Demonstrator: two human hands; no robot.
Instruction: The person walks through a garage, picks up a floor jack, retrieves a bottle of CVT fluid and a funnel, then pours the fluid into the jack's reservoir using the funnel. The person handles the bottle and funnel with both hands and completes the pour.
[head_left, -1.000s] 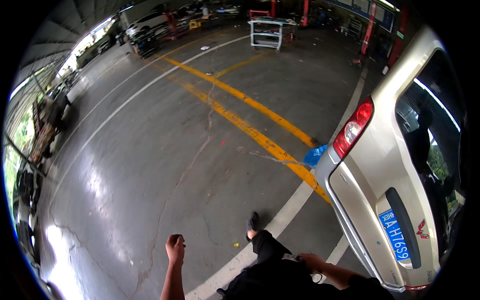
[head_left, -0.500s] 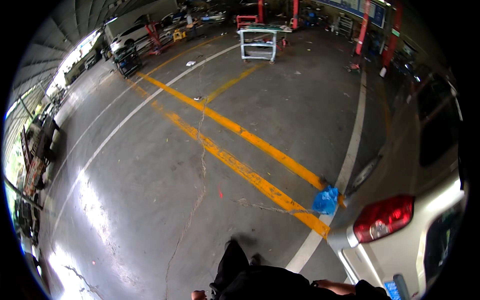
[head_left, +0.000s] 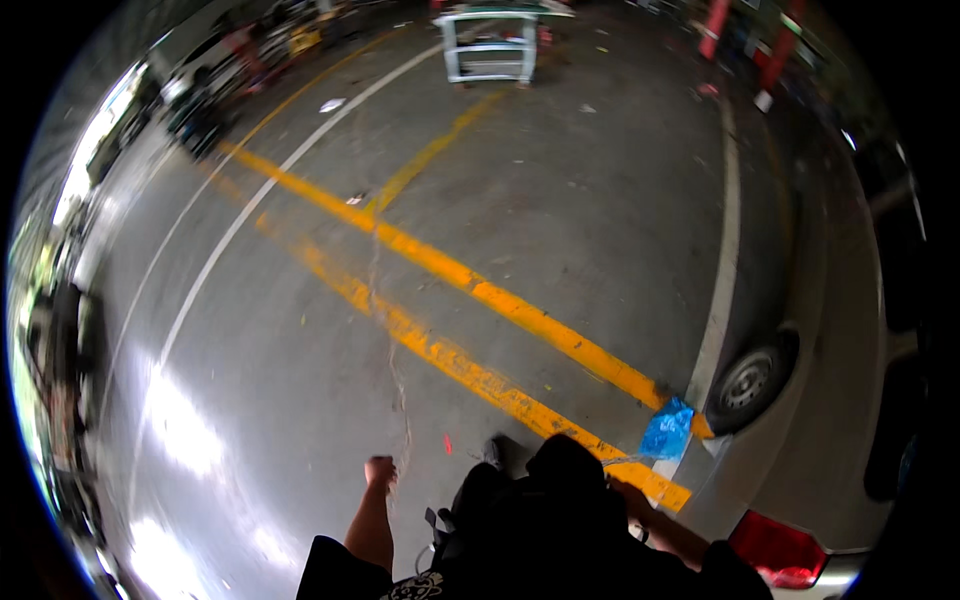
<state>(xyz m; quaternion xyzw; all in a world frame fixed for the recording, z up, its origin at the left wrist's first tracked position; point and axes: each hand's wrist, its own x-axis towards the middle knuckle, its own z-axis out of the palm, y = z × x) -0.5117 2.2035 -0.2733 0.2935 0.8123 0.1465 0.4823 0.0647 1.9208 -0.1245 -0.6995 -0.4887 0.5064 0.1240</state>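
My left hand (head_left: 380,472) hangs out in front of my left side, over the grey floor. Its fingers are curled closed and nothing shows in them. My right hand (head_left: 630,500) is close against my dark clothing (head_left: 565,500), which hides its fingers, so what it holds, if anything, cannot be made out. A band circles that wrist. One shoe (head_left: 494,452) shows on the floor below me. A thin pale cord or strap (head_left: 432,530) hangs by my left side.
A blue plastic bag (head_left: 668,430) lies by the rear wheel (head_left: 750,383) of a beige vehicle (head_left: 790,490) on my right. Yellow lines (head_left: 480,290) cross the floor. A pale wheeled cart (head_left: 490,50) stands ahead; red posts (head_left: 780,55) rise far right.
My view has moved forward and tilted down: the cart is nearer the top edge, and the vehicle's tail light sits lower. My left forearm has swung forward into view; the right forearm shows more.
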